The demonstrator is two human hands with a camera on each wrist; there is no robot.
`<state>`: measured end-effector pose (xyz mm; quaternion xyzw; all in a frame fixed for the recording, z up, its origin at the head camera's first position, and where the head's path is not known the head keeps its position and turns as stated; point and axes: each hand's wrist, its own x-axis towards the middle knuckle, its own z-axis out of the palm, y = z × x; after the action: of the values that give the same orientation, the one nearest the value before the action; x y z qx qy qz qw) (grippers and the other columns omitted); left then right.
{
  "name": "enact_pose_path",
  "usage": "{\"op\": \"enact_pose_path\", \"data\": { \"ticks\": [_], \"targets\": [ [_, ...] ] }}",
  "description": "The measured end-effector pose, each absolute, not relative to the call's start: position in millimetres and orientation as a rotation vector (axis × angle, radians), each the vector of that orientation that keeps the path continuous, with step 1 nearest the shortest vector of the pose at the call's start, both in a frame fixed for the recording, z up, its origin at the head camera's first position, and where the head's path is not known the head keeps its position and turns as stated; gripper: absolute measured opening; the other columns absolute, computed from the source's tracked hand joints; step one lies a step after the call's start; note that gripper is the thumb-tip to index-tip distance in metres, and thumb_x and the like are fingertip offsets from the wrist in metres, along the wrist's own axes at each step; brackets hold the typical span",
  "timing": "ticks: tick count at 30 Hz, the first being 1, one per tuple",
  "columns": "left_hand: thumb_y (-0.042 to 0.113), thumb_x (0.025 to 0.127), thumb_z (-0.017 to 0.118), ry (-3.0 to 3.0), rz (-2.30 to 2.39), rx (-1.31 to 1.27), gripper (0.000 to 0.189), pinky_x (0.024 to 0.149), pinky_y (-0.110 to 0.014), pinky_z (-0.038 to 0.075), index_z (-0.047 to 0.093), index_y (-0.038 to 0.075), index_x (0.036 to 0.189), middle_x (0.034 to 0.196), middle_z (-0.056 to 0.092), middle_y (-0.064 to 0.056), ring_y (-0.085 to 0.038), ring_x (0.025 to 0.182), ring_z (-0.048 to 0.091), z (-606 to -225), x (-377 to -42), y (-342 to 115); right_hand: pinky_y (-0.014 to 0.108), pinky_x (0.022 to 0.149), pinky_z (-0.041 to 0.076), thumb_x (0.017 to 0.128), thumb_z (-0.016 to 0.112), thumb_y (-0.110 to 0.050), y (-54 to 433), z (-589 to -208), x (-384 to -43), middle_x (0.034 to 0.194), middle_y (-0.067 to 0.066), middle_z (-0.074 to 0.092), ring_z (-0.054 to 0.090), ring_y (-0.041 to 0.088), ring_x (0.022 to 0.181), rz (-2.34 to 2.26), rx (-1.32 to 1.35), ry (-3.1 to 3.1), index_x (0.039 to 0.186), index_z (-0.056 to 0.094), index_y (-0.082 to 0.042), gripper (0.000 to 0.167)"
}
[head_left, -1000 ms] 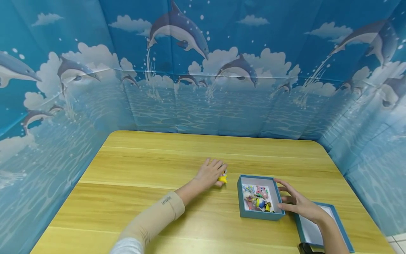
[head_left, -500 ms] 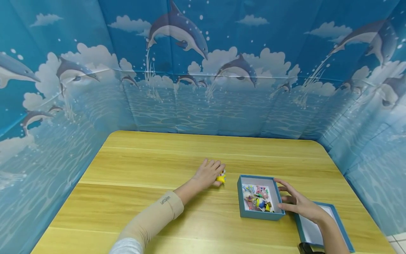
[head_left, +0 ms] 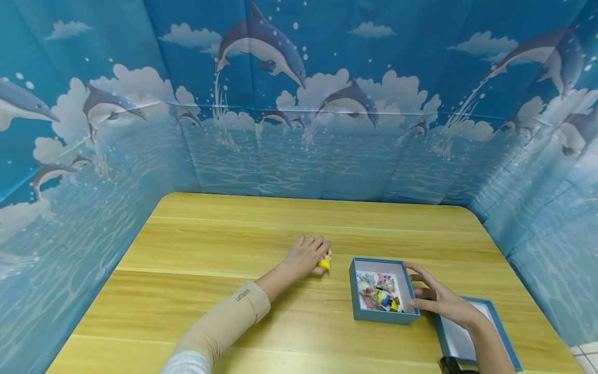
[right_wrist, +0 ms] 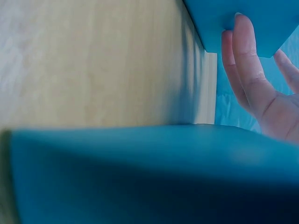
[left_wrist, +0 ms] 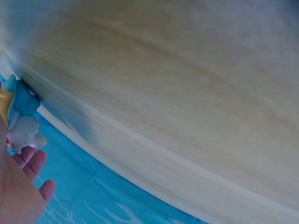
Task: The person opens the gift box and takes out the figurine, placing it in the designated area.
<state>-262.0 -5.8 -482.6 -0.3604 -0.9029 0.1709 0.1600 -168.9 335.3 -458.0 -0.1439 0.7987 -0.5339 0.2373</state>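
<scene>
In the head view my left hand point(head_left: 302, 257) holds a small yellow-and-white toy figure point(head_left: 325, 261) at the middle of the table. The left wrist view shows blue, grey and yellow toy parts point(left_wrist: 24, 123) against the left hand point(left_wrist: 18, 186); the palm side is partly cut off. My right hand point(head_left: 441, 301) grips the right wall of an open blue box point(head_left: 385, 318), thumb over the rim. Its middle fingers point(right_wrist: 247, 60) touch the wall's outside in the right wrist view. Several small toy figures point(head_left: 384, 300) lie inside the box, among them a yellow one in blue.
A blue-edged box lid point(head_left: 460, 337) lies inside-up on the table, right of the box and partly under the right forearm. Near it is a black object point(head_left: 450, 365), cut off by the frame. A dolphin-print curtain point(head_left: 280, 130) stands behind the wooden table point(head_left: 224, 223).
My left hand has shifted slightly left with the toy figure, and more of the figure's white and yellow front shows. The right hand and the box have stayed in place.
</scene>
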Motion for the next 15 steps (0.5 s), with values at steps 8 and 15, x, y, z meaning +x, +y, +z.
{"op": "enact_pose_path", "data": {
  "ticks": [8,15],
  "targets": [
    [0.066,0.081,0.046,-2.645,0.433,-1.043,0.073,0.094,-0.035,0.035,0.032,0.021,0.138,0.124,0.04,0.001,-0.016,0.108,0.042,-481.4,-262.3,-5.2,0.043,0.08,0.043,0.092,0.053,-0.008,335.8,-458.5,-168.8,0.141,0.033,0.003,0.031,0.054,0.116,-1.47,-0.394,2.188,0.147,0.003,-0.013,0.074],
    [0.067,0.08,0.047,-2.686,0.402,-1.026,0.076,0.095,-0.036,0.035,0.03,0.022,0.139,0.127,0.038,-0.001,-0.017,0.11,0.041,-478.3,-261.2,-5.4,0.043,0.08,0.043,0.092,0.053,-0.009,335.4,-459.7,-169.7,0.141,0.033,0.005,0.031,0.053,0.117,-1.468,-0.382,2.183,0.147,0.003,-0.014,0.075]
  ]
}}
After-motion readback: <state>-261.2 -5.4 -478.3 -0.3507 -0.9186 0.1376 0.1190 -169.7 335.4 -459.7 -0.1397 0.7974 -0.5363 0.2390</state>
